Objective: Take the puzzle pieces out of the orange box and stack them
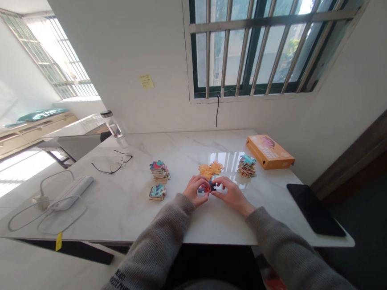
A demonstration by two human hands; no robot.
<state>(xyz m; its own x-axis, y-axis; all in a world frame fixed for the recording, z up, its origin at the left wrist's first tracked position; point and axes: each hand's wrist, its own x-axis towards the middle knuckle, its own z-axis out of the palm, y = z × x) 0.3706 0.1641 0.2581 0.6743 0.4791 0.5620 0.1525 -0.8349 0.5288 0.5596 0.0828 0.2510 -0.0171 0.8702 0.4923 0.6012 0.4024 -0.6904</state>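
My left hand (196, 191) has its thumb and fingers closed on a red and blue puzzle piece (203, 188) near the middle of the table. Facing it, my right hand (229, 192) pinches a dark blue puzzle piece (213, 186), which touches or nearly touches the red one. Just beyond my fingers lie several orange puzzle pieces (211, 168). One tall stack of puzzle pieces (160, 172) stands to the left, with a lower stack (157, 192) in front of it. Another stack of pieces (247, 166) is to the right.
An orange box (269, 151) lies at the back right, and a black tablet (315, 209) near the right edge. Glasses (115, 165), a glass bottle (112, 124) and a white power strip (73, 193) with cables are on the left. The white table (118, 213) meets the wall behind.
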